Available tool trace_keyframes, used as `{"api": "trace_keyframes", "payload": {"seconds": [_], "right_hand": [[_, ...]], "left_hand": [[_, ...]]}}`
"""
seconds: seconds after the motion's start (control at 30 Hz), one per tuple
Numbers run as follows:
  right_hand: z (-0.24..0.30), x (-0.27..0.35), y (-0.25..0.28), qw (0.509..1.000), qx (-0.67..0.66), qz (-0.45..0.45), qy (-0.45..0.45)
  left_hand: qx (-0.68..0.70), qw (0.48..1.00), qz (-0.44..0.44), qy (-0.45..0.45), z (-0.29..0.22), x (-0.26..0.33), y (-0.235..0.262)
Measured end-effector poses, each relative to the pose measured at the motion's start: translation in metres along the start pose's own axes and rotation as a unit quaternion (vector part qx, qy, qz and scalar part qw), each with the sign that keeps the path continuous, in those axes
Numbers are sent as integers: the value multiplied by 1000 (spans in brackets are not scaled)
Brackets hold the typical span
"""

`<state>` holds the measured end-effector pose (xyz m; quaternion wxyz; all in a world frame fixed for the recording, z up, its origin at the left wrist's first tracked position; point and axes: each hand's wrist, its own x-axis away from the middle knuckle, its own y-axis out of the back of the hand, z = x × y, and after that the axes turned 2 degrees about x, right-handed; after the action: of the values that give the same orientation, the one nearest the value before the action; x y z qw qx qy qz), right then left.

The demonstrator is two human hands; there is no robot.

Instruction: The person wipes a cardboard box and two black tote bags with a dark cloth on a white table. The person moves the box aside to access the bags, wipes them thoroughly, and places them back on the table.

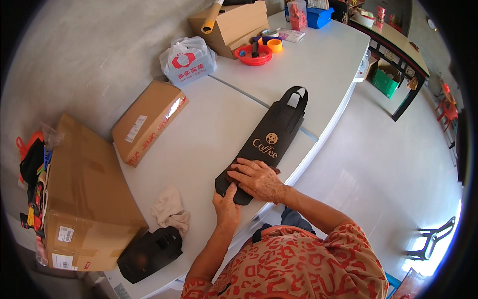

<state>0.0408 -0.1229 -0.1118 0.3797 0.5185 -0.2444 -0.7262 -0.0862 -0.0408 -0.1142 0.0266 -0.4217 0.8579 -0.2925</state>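
1. Left hand point(228, 209) of mine is pinching the near end of the bag point(275, 130), thumb on top; my right hand point(255, 180) is lying over a brown piece point(277, 171), and I cannot tell whether it is gripping that.
2. Black and flat, the bag is lying on the table point(206, 130) near its edge, handle pointing away from me. If my pinch were loosening, my right hand's push could be skewing the bag or sliding it off; uneven pressing could be creasing it.
3. To my left, a second bag point(149, 256), apparently, and a cloth point(171, 209) are lying close together.
4. Farther off, a flat box point(148, 119), then a red basket point(254, 61), are sitting well apart from my hands.
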Motion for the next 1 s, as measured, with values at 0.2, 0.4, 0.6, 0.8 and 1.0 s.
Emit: {"api": "trace_keyframes", "payload": {"seconds": [0.2, 0.4, 0.6, 0.8, 1.0], "right_hand": [[-40, -18, 3, 997, 73, 7, 1], [-94, -35, 14, 987, 143, 6, -67], [-144, -44, 12, 968, 197, -47, -150], [-166, -50, 2, 927, 248, -125, -251], [-99, -37, -1, 984, 111, -32, -138]], "left_hand": [[-48, 998, -42, -6, 8, -1, 10], [-84, 995, -47, -10, 10, 2, 7], [-98, 994, -42, 11, 0, 4, -4], [-123, 991, -47, 3, 5, 1, -3], [-99, 994, -30, -32, 13, -3, 1]]}}
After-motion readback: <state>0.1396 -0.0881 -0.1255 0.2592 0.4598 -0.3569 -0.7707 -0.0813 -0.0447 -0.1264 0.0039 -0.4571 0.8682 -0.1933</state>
